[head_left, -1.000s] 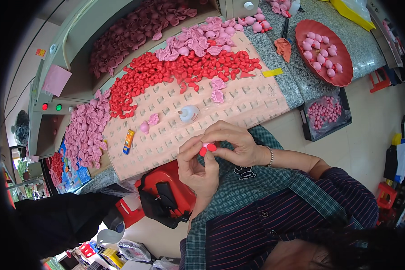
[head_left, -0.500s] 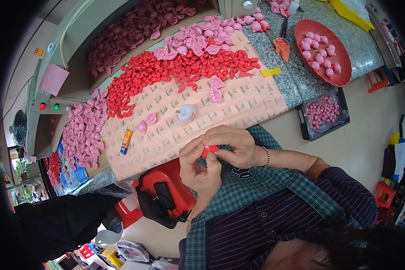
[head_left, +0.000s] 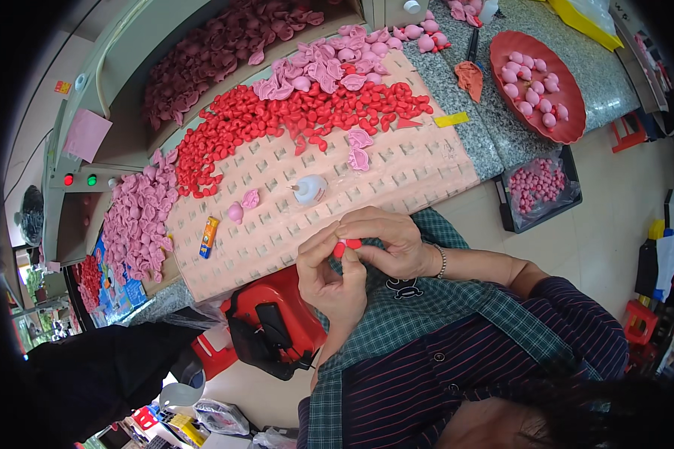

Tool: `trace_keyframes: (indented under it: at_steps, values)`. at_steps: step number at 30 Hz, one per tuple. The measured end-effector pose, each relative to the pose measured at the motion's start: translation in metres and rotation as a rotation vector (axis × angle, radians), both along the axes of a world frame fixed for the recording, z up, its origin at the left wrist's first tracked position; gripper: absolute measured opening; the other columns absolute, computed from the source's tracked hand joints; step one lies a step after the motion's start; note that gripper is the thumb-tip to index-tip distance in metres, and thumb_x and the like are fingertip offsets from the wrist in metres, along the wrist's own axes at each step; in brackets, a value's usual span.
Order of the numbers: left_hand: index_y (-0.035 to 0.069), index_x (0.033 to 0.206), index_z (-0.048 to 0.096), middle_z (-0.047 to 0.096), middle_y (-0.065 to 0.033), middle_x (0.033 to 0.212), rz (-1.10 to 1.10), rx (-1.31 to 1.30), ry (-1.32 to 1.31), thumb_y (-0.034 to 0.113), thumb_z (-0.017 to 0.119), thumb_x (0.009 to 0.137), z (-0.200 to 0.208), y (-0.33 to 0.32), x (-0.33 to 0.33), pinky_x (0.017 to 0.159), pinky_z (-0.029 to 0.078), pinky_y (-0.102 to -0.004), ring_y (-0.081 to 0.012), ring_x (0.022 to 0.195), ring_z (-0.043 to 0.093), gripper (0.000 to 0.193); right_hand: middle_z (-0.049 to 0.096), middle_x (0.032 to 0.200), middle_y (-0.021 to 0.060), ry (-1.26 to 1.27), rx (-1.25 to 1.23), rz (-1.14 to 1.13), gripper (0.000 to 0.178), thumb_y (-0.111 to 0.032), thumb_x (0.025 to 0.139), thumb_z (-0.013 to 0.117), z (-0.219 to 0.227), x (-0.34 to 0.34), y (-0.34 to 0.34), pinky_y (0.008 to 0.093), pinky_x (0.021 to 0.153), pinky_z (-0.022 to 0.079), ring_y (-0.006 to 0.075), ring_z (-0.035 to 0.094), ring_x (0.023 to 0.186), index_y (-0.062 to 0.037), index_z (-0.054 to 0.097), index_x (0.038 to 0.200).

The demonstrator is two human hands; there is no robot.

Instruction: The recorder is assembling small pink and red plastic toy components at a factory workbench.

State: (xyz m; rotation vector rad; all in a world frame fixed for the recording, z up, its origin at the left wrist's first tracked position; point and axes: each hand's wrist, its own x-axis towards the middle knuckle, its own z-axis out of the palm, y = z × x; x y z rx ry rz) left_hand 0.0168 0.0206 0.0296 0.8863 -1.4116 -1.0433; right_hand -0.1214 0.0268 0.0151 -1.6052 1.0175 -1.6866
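Close together in front of my apron, just off the board's near edge, both hands pinch small glossy red pieces [head_left: 339, 249]. Thumb and fingers of my left hand [head_left: 335, 288] close on them from the left. My right hand [head_left: 393, 238] grips from the other side, its fingertips meeting the left ones and hiding part of what is held. Beyond the hands, a small translucent bottle [head_left: 311, 190] with a thin nozzle lies on the peach board [head_left: 277, 224]. To its left are a pink ball [head_left: 235, 213] and a pink crinkled piece [head_left: 250, 198].
Red pieces [head_left: 254, 112] and pink crinkled pieces [head_left: 138, 217] are heaped along the board's far and left sides. A yellow-orange tube [head_left: 208, 238] lies at left. Right of the board are a red dish [head_left: 502, 63] of pink balls and a black bin [head_left: 508, 213].
The red pieces have turned slightly between my fingertips. Both hands stay in nearly the same place.
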Motion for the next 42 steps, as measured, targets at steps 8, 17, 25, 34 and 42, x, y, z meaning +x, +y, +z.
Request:
trace_keyframes:
  at_steps: [8, 17, 25, 34, 42]
  values:
    - [-0.001, 0.11, 0.053, 0.059, -0.0204, 0.121, -0.021, 0.055, 0.014, -0.012, 0.061, 0.084, -0.005, 0.0, 0.002, 0.097, 0.048, -0.0344, -0.0248, 0.112, 0.061, 0.03, 0.069, 0.108, 0.0166, -0.001, 0.015, 0.013, 0.036, 0.004, 0.077, 0.074, -0.007, 0.001, 0.0, 0.0368, 0.087, 0.054, 0.0298, 0.067, 0.102, -0.0004, 0.067, 0.113]
    - [0.0, 0.109, 0.055, 0.06, -0.0199, 0.12, -0.021, 0.046, 0.042, -0.01, 0.064, 0.084, -0.012, -0.001, 0.003, 0.096, 0.049, -0.0345, -0.0256, 0.111, 0.062, 0.028, 0.069, 0.108, 0.016, -0.033, 0.031, 0.025, 0.035, 0.004, 0.078, 0.073, -0.01, 0.001, 0.0, 0.0367, 0.088, 0.053, 0.0293, 0.067, 0.102, -0.0001, 0.067, 0.112]
    - [-0.002, 0.11, 0.06, 0.063, -0.0215, 0.117, -0.003, -0.062, -0.05, -0.007, 0.066, 0.084, -0.009, -0.005, -0.001, 0.094, 0.051, -0.0344, -0.0268, 0.108, 0.064, 0.026, 0.068, 0.111, 0.0148, -0.068, 0.072, 0.047, 0.036, 0.006, 0.079, 0.069, -0.007, -0.003, 0.0, 0.0361, 0.092, 0.052, 0.0283, 0.065, 0.107, -0.0004, 0.066, 0.115]
    - [-0.004, 0.109, 0.06, 0.064, -0.0222, 0.116, 0.038, -0.136, -0.081, -0.007, 0.066, 0.083, -0.01, -0.004, 0.0, 0.092, 0.052, -0.0337, -0.0272, 0.106, 0.066, 0.026, 0.068, 0.11, 0.0146, 0.0, 0.019, 0.013, 0.035, 0.006, 0.079, 0.07, -0.004, -0.001, -0.001, 0.037, 0.09, 0.053, 0.0295, 0.066, 0.104, -0.0009, 0.066, 0.113]
    - [-0.004, 0.107, 0.061, 0.065, -0.0223, 0.117, 0.055, -0.181, -0.086, -0.009, 0.066, 0.081, -0.008, -0.004, -0.001, 0.089, 0.053, -0.0313, -0.0258, 0.105, 0.066, 0.027, 0.068, 0.109, 0.0191, 0.024, -0.049, 0.003, 0.036, 0.005, 0.077, 0.073, -0.007, 0.001, 0.0, 0.0363, 0.084, 0.054, 0.0306, 0.068, 0.1, 0.0008, 0.067, 0.112]
